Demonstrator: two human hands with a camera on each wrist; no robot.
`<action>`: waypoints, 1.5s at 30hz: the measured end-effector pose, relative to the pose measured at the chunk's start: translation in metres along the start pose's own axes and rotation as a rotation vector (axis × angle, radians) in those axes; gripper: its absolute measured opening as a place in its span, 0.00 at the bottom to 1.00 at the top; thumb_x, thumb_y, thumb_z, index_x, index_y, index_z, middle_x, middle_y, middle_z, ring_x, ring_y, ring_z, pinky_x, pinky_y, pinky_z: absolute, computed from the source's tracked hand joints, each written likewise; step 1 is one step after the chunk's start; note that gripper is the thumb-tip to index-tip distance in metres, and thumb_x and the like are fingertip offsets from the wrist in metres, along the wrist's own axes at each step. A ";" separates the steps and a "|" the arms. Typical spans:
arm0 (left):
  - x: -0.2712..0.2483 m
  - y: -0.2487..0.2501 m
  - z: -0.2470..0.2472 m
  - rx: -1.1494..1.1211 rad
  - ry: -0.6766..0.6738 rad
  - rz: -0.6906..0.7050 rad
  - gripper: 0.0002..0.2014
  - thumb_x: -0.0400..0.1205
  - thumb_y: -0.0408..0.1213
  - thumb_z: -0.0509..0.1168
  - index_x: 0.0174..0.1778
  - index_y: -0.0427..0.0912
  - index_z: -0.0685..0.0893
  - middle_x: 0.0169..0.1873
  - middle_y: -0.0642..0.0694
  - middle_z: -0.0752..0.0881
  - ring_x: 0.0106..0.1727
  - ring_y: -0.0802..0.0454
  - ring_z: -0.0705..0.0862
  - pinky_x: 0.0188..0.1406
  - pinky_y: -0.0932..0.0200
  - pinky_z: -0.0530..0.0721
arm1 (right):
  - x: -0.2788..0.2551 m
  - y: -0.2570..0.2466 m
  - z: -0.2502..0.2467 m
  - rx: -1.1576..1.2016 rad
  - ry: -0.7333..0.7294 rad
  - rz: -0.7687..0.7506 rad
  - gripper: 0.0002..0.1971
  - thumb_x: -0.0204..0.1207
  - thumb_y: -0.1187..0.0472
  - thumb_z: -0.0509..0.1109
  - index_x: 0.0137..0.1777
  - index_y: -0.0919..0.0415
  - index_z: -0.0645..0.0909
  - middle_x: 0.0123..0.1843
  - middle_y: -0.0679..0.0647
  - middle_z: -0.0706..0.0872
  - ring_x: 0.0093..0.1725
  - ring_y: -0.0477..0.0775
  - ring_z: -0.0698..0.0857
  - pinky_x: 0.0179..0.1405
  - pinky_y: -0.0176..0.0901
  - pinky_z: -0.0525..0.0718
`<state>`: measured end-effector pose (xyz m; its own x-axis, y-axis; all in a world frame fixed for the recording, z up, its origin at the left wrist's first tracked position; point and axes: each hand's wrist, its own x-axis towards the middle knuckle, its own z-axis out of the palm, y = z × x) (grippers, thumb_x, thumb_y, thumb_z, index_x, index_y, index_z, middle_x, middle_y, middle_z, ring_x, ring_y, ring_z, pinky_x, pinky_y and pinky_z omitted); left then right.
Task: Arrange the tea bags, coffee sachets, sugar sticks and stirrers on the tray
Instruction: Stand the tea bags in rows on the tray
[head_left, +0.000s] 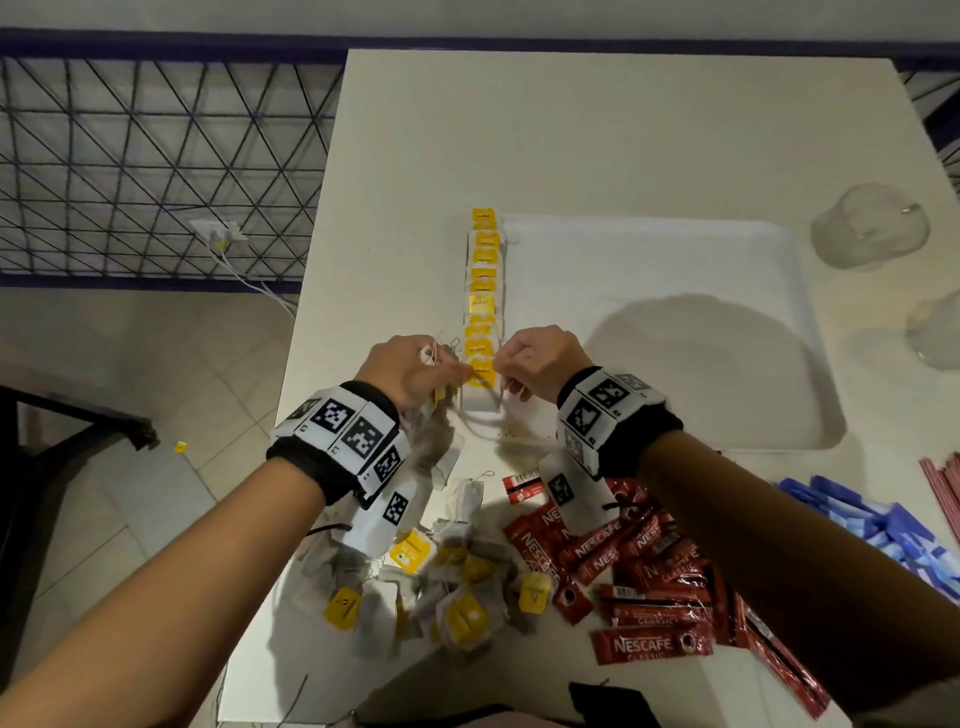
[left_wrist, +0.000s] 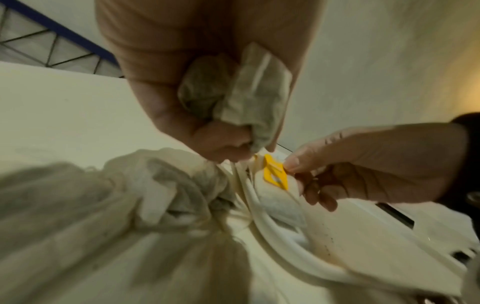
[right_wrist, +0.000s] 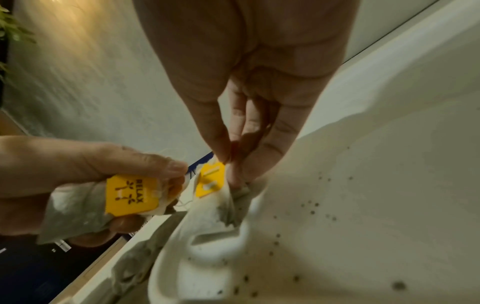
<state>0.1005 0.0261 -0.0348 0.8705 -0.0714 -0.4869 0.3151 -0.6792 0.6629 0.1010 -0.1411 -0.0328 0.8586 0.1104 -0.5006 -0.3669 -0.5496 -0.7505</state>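
At the tray's left edge, the right hand pinches a tea bag's yellow tag; the left hand grips spare tea bags.

Indoor room of domestic or small hospitality kind, exact use not determinable. Evidence: beige tiled floor; white surface against a pale wall; wall socket with white cable; dark metal lattice grille; upturned glass tumblers beside a white tray.
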 end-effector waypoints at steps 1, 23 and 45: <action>0.001 0.001 0.001 0.048 -0.007 -0.009 0.11 0.73 0.48 0.74 0.37 0.44 0.84 0.34 0.53 0.84 0.39 0.57 0.80 0.38 0.65 0.74 | 0.001 0.000 0.000 0.008 0.001 0.008 0.11 0.72 0.68 0.66 0.29 0.58 0.79 0.28 0.55 0.82 0.28 0.51 0.79 0.32 0.40 0.82; -0.016 0.016 -0.011 -0.692 -0.038 -0.035 0.06 0.78 0.47 0.68 0.46 0.50 0.83 0.46 0.48 0.88 0.48 0.51 0.85 0.55 0.54 0.80 | -0.029 -0.036 -0.007 0.440 -0.206 0.035 0.11 0.75 0.61 0.71 0.54 0.65 0.76 0.35 0.59 0.80 0.26 0.52 0.81 0.28 0.41 0.83; -0.041 -0.006 -0.014 -0.640 -0.162 0.047 0.08 0.78 0.27 0.67 0.41 0.47 0.82 0.36 0.52 0.86 0.36 0.60 0.84 0.41 0.67 0.80 | -0.039 -0.037 -0.006 0.476 -0.164 0.020 0.05 0.73 0.69 0.71 0.45 0.64 0.77 0.39 0.61 0.84 0.36 0.53 0.84 0.38 0.42 0.88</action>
<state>0.0687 0.0433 -0.0106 0.8366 -0.2332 -0.4957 0.4844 -0.1077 0.8682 0.0833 -0.1304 0.0168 0.7962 0.2532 -0.5495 -0.5383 -0.1182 -0.8345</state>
